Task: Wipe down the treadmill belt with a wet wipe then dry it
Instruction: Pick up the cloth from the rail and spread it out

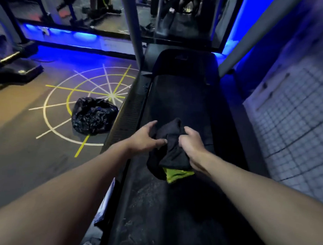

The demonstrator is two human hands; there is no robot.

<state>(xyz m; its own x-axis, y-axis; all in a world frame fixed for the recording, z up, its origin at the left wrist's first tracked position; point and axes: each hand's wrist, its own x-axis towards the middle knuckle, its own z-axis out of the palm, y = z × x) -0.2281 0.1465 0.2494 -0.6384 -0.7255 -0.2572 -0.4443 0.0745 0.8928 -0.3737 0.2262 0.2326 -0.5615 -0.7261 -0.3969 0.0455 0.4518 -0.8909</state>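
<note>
Nearest me, the treadmill belt (pixel 181 104) looks speckled and dusty under my forearms. Just beyond, both hands meet on a bunched dark cloth (pixel 171 146) lying on the belt's middle. My right hand (pixel 191 143) is curled tight into its folds. My left hand (pixel 147 138) has the thumb against the cloth and the fingers spread round its far side. I cannot tell whether it truly grips. A yellow-green cloth (pixel 175 175) pokes out beneath the bundle, on the near side.

The risk I see: dragging this wad as it is would only touch a narrow strip, leaving the belt edges dirty, and the yellow-green cloth could slip out unnoticed. A hard push might also roll the belt under the cloth rather than clean it.

Further left, a black rubbish bag (pixel 93 116) sits on the floor markings (pixel 110 96).
</note>
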